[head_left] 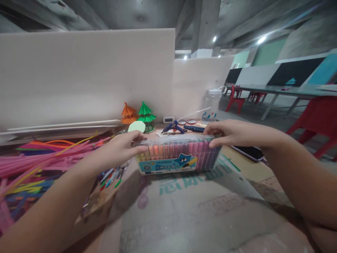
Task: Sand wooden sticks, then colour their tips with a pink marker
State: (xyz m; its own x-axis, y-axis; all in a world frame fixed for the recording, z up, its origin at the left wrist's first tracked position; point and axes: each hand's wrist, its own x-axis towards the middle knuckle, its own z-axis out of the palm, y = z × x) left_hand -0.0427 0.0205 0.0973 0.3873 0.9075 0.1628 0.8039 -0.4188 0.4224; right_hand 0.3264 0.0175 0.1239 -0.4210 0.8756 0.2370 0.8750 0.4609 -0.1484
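Observation:
A clear plastic case of colored markers stands upright before me, with a blue star label on its front. My left hand is closed on the case's upper left corner, thumb in front and fingers over the top. At the upper right corner, my right hand grips the case the same way. The case rests at the far part of a translucent plastic bag with green print, which lies on the table. Behind the case is a blue glue gun.
Pink, yellow and blue craft stems fill the left side, with several pens beside them. Orange and green pagoda models, a small clock and a water bottle stand behind. A phone lies right.

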